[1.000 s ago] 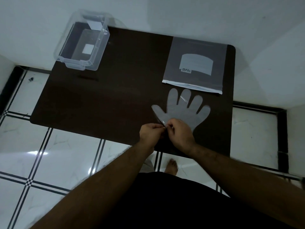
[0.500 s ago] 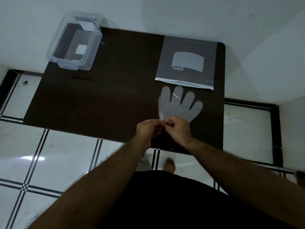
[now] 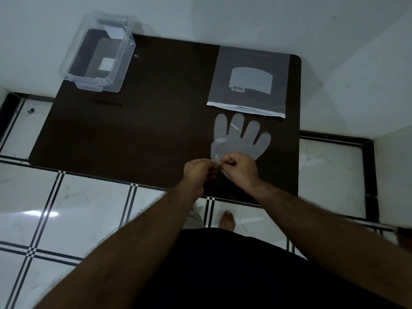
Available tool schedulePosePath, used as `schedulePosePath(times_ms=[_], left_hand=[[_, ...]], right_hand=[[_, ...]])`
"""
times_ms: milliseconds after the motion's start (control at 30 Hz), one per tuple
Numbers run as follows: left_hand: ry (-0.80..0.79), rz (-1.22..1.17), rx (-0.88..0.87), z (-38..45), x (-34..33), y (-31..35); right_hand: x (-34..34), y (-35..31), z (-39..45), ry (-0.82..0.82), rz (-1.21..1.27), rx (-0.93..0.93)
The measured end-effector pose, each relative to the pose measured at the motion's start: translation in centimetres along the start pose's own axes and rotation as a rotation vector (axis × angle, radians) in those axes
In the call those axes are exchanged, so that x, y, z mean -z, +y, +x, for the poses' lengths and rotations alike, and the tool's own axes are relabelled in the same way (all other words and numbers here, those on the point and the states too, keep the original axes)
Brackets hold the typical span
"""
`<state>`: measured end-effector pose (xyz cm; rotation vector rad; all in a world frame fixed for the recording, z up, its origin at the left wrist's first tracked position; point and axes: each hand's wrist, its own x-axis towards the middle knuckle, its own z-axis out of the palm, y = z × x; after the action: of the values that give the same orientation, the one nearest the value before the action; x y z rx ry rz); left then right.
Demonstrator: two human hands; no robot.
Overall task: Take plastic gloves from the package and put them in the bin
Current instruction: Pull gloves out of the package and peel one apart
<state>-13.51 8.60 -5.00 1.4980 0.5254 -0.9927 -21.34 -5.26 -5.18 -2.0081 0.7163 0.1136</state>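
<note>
At the far left corner of the dark worktop (image 3: 133,130) we see the clear plastic bin (image 3: 98,56), with only a pale label showing on its floor. Nearer us, at the worktop's front edge, our left hand (image 3: 198,170) and right hand (image 3: 240,168) meet, both pinching the cuff of a translucent plastic glove (image 3: 240,141). The glove lies flat beyond our hands, four fingers spread toward the package (image 3: 249,79), its thumb side curled up near the pinch. The package lies flat at the far right, its opening just beside the glove's fingertips.
</note>
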Motion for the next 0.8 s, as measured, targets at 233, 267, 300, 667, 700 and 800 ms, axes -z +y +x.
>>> schedulePosePath(times_ms=[233, 267, 300, 667, 700, 800], left_hand=[[0.022, 0.102, 0.014, 0.2, 0.2, 0.3], [0.021, 0.133, 0.005, 0.2, 0.3, 0.2], [0.02, 0.181, -0.016, 0.1, 0.5, 0.1], [0.253, 0.702, -0.454, -1.7, 0.4, -0.2], [0.276, 0.821, -0.631, -2.2, 0.2, -0.1], [0.077, 1.313, -1.011, -2.3, -0.7, 0.5]], right_hand=[[1.4, -0.3, 0.3, 0.065, 0.09, -0.125], [1.7, -0.3, 0.4, 0.071, 0.113, -0.149], [2.0, -0.3, 0.4, 0.079, 0.137, -0.166], [5.5, -0.7, 0.0, 0.184, 0.047, -0.029], [5.8, -0.8, 0.0, 0.18, 0.02, -0.001], [6.5, -1.1, 0.0, 0.178, -0.041, 0.07]])
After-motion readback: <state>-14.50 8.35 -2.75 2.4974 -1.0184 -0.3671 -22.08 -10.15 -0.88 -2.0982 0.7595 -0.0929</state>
